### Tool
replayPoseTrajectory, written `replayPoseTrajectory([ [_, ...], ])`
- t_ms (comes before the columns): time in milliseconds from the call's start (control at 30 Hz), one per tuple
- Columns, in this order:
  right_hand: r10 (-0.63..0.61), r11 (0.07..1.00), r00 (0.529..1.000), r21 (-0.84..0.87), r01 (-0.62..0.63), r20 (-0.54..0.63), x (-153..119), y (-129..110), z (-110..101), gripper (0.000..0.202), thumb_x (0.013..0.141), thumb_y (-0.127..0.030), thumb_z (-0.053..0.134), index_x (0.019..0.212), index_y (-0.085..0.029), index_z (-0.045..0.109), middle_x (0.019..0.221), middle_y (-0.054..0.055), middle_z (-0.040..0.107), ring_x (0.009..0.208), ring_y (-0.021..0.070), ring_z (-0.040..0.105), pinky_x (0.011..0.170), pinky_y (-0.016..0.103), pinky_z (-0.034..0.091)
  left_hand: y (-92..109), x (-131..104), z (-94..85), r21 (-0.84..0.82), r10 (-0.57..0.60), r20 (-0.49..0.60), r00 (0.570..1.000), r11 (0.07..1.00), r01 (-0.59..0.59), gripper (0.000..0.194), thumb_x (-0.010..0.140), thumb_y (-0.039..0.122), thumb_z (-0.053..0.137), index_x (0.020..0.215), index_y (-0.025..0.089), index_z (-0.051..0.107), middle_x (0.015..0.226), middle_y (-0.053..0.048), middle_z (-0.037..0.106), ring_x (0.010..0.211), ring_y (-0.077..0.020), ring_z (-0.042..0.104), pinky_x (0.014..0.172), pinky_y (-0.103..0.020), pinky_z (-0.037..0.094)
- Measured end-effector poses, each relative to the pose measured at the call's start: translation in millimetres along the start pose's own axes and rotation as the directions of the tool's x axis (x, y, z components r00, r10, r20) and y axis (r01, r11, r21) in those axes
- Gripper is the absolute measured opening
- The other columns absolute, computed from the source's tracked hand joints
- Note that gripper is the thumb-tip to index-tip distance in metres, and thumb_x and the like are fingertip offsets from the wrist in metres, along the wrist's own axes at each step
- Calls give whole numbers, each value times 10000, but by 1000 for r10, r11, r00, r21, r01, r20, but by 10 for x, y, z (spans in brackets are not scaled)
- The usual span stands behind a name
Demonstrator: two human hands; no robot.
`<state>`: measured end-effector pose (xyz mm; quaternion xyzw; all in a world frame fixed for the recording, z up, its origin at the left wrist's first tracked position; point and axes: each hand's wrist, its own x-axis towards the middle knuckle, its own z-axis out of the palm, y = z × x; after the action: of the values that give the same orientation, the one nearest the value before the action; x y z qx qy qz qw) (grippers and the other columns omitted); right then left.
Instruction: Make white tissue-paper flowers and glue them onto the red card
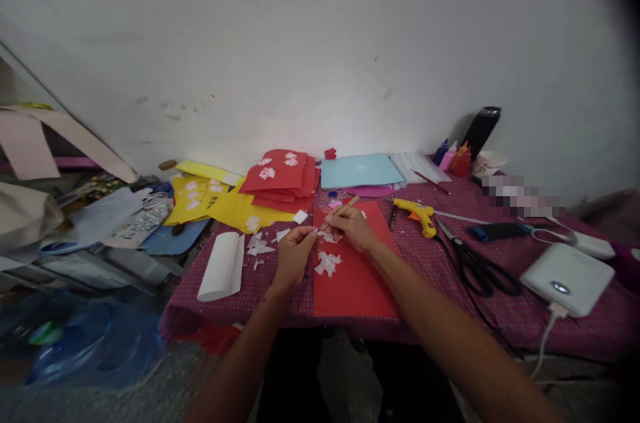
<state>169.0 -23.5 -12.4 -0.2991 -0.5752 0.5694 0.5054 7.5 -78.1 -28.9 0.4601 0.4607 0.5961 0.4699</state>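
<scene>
Two hands close on torn paper over red card

Right hand (pixel 353 226): fingers curled round a slim tan stick (pixel 353 201), its lower end masked by the fingers. Left hand (pixel 295 253): narrow, thumb and forefinger together at the edge of a ragged white-and-pink paper piece (pixel 329 237); we cannot tell whether paper sits between them. That piece is over the upper part of a flat red paper sheet (pixel 357 289). Just below it, on the sheet, we see a crumpled whitish paper cluster (pixel 327 263).

Our worry: a tight pinch on so thin a piece could tear it. The right forearm crosses the sheet's edge; a drag there might skew it, and a low left wrist could disturb the cluster if it is loose.

Further out, left: loose white paper scraps (pixel 259 246), light enough, we judge, to scatter at a sleeve's brush, and a white paper roll (pixel 217 269). Right: a yellow plastic glue gun (pixel 420 212), then black-handled scissors (pixel 473 264) beside a black cable (pixel 456 268); a tug on it might shift both.
</scene>
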Motion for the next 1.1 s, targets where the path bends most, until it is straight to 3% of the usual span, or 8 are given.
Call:
replayPoseTrajectory([
  [133, -18, 999, 993, 27, 21, -113, 29, 16, -39, 281, 762, -401, 731, 633, -179, 617, 575, 10, 645, 401, 100, 502, 406, 232, 382, 7, -7, -7, 41, 23, -10, 1000, 999, -23, 198, 765, 339, 719, 842, 157, 710, 682, -10, 684, 588, -113, 591, 578, -225, 463],
  [267, -33, 998, 969, 38, 44, -247, 65, 38, -87, 255, 742, -383, 727, 641, -197, 584, 547, -7, 604, 410, 103, 473, 401, 235, 365, 62, -83, -12, 275, 130, 73, 989, 950, -145, 141, 801, 298, 675, 868, 196, 746, 790, -33, 722, 701, -159, 633, 665, -263, 495],
  [400, -29, 997, 956, 60, 48, -293, 85, 70, -110, 227, 743, -385, 721, 685, -215, 582, 568, -16, 591, 432, 111, 468, 409, 241, 365, 124, -161, -61, 405, 268, 341, 901, 823, -398, 178, 802, 204, 633, 896, 249, 777, 963, -62, 753, 934, -229, 672, 901, -357, 499],
  [467, -29, 997, 956, 57, 47, -292, 88, 79, -110, 219, 746, -377, 718, 681, -218, 582, 571, -16, 590, 432, 112, 467, 411, 247, 362, 148, -163, -136, 435, 342, 360, 868, 762, -481, 226, 797, 166, 610, 920, 256, 776, 1018, -68, 753, 1003, -241, 666, 973, -386, 471],
  [700, -30, 997, 961, 56, 47, -275, 81, 60, -93, 210, 744, -364, 710, 658, -214, 592, 558, -15, 600, 418, 111, 470, 406, 251, 358, 183, 37, -654, 629, 378, -72, 923, 735, -252, 195, 844, 274, 592, 949, 230, 750, 989, -65, 742, 948, -246, 657, 882, -367, 487],
  [833, -35, 998, 963, 45, 49, -266, 84, 64, -88, 223, 737, -356, 712, 627, -203, 593, 542, -13, 599, 403, 102, 461, 395, 244, 350, 132, 121, -830, 728, 331, 26, 943, 640, -245, 195, 827, 278, 599, 944, 206, 738, 937, -67, 727, 857, -233, 648, 805, -357, 491],
  [967, -38, 998, 966, 39, 50, -254, 80, 72, -86, 219, 744, -345, 704, 626, -197, 594, 537, -16, 593, 400, 98, 463, 395, 240, 349, 52, 114, -810, 810, 336, 179, 925, 484, -333, 201, 782, 267, 635, 937, 189, 737, 884, -78, 709, 807, -233, 633, 774, -362, 484],
  [1100, -39, 999, 968, 26, 47, -247, 75, 69, -84, 221, 748, -351, 695, 632, -197, 587, 530, -21, 586, 396, 94, 457, 395, 236, 340, 6, 93, -769, 850, 337, 215, 917, 398, -345, 211, 774, 279, 647, 942, 186, 734, 868, -86, 707, 818, -245, 633, 779, -366, 474],
])
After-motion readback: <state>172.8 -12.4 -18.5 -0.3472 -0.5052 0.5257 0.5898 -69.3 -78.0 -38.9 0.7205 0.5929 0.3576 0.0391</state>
